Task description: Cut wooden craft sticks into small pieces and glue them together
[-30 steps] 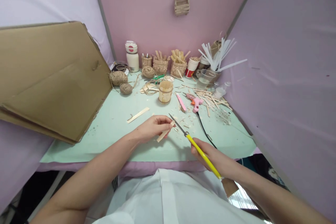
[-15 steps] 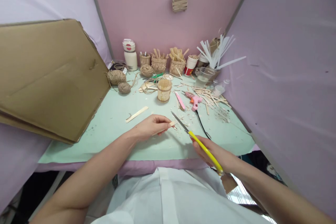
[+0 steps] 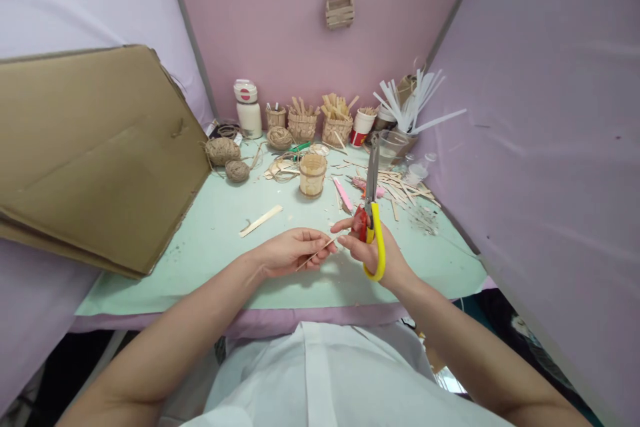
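My left hand [image 3: 301, 251] is closed on a thin wooden strip [image 3: 315, 255], seen edge-on and slanting up to the right. Close beside it, my right hand [image 3: 375, 250] grips yellow-handled scissors [image 3: 373, 187], their blades pointing up and away from me. The right thumb and forefinger reach toward the strip's tip; whether they touch it I cannot tell. A small round wooden cup [image 3: 313, 177] stands upright beyond the hands. Left of it lies a flat wooden stick [image 3: 261, 221]. A pink craft knife [image 3: 343, 193] rests near the scissors, which partly cover a pink glue gun [image 3: 377, 191].
A large cardboard sheet [image 3: 100, 153] leans along the left side. Balls of twine [image 3: 223, 151] sit at the back left. Baskets of wooden sticks [image 3: 337, 130] and a paper cup [image 3: 361, 128] line the back wall. Loose wooden strips [image 3: 405, 188] are scattered at the right.
The scissors have swung upright in my right hand, which has come left and up to my left hand. The wooden strip has turned so its thin edge shows.
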Tool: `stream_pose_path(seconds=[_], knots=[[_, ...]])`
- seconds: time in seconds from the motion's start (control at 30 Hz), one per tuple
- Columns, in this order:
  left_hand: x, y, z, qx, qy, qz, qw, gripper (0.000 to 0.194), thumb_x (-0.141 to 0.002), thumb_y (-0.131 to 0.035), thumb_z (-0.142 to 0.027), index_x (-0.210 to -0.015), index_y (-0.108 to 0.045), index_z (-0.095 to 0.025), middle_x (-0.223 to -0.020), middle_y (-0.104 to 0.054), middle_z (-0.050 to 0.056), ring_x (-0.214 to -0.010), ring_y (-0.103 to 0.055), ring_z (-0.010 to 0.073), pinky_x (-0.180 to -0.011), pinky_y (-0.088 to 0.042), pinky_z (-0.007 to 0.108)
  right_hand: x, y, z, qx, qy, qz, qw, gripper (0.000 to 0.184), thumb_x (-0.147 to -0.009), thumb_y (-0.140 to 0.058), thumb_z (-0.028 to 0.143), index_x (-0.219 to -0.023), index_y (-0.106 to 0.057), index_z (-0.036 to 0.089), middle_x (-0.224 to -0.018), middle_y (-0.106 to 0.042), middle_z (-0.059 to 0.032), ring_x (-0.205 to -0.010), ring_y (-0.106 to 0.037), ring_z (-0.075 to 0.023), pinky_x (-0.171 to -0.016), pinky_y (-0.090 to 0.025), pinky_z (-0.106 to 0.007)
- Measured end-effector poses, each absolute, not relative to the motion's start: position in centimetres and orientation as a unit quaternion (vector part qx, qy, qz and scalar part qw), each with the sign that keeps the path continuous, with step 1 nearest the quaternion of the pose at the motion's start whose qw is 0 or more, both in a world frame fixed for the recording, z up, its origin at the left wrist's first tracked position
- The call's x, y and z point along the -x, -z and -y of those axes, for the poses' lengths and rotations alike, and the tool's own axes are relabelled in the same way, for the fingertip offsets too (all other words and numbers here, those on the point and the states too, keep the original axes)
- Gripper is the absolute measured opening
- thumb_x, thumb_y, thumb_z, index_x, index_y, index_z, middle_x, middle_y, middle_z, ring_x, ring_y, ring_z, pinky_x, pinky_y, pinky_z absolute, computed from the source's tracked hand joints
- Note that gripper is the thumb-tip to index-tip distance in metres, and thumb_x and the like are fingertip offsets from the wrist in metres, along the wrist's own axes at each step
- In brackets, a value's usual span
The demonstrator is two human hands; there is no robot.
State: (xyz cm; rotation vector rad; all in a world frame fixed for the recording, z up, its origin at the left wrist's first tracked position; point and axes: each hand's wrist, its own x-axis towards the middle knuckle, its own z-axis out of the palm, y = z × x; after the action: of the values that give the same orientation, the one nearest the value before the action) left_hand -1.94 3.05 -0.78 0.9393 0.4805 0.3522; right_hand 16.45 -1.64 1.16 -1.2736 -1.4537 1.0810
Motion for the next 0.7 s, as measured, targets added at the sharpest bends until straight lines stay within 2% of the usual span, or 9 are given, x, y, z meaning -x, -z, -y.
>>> stream_pose_path(seconds=[0.13,0.27,0.37,0.47,0.6,0.7], knots=[[1.7,0.6,-3.0,-0.470,-0.178,-0.243,0.830,0.034,-0.076,-0.061,-0.044,-0.090,-0.067,-0.013,-0.075,-0.056,0.005,-0.066,-0.051,0.0097,-0.063,-0.040,0.022,-16.0,-1.4,1.2,0.534,-0.436,0.570,0.447,0.031,-0.072,-0.063,0.035,-0.078,-0.036,0.021,-0.077,-0.060,-0.0010,-0.052,-0.041,-0.0095,-0.048,-0.032,-0.024],[1.4,0.4,-2.9,-0.603,-0.266,-0.302,0.689,0.029,-0.076,-0.062,-0.041,-0.089,-0.068,-0.016,-0.087,-0.064,0.006,-0.079,-0.056,0.0136,-0.074,-0.041,0.025,-15.8,-1.4,0.7,0.580,-0.413,0.554,0.432,0.032,-0.070,-0.064,0.035,-0.078,-0.036,0.022,-0.075,-0.058,0.0009,-0.053,-0.042,-0.0092,-0.047,-0.032,-0.023],[1.3,0.4,-2.9,-0.661,-0.289,-0.346,0.600,0.022,-0.072,-0.065,-0.034,-0.081,-0.068,-0.014,-0.079,-0.064,0.004,-0.072,-0.054,0.0122,-0.066,-0.040,0.023,-15.8,-0.8,0.4,0.584,-0.390,0.559,0.440,0.034,-0.069,-0.065,0.036,-0.082,-0.038,0.022,-0.073,-0.053,0.0032,-0.052,-0.040,-0.0086,-0.048,-0.032,-0.022],[1.3,0.5,-3.1,-0.635,-0.309,-0.381,0.597,0.021,-0.071,-0.064,-0.034,-0.079,-0.066,-0.014,-0.068,-0.060,0.001,-0.059,-0.049,0.0093,-0.055,-0.037,0.021,-16.2,-0.4,0.9,0.580,-0.395,0.566,0.433,0.031,-0.074,-0.060,0.042,-0.082,-0.039,0.021,-0.071,-0.048,0.0045,-0.052,-0.038,-0.0081,-0.048,-0.032,-0.022],[1.4,0.4,-3.4,-0.557,-0.391,-0.402,0.613,0.024,-0.069,-0.066,-0.035,-0.079,-0.063,-0.014,-0.063,-0.056,-0.002,-0.051,-0.045,0.0068,-0.051,-0.037,0.020,-16.9,-0.9,3.2,0.577,-0.437,0.606,0.331,0.030,-0.084,-0.047,0.048,-0.076,-0.036,0.021,-0.062,-0.034,0.0070,-0.050,-0.031,-0.0083,-0.048,-0.030,-0.022],[1.3,0.3,-3.5,-0.535,-0.418,-0.389,0.623,0.025,-0.067,-0.068,-0.037,-0.078,-0.062,-0.014,-0.061,-0.054,-0.003,-0.050,-0.044,0.0066,-0.050,-0.036,0.020,-16.9,-1.3,4.8,0.577,-0.464,0.625,0.247,0.031,-0.086,-0.045,0.049,-0.076,-0.035,0.022,-0.061,-0.034,0.0069,-0.052,-0.033,-0.0093,-0.049,-0.031,-0.023]])
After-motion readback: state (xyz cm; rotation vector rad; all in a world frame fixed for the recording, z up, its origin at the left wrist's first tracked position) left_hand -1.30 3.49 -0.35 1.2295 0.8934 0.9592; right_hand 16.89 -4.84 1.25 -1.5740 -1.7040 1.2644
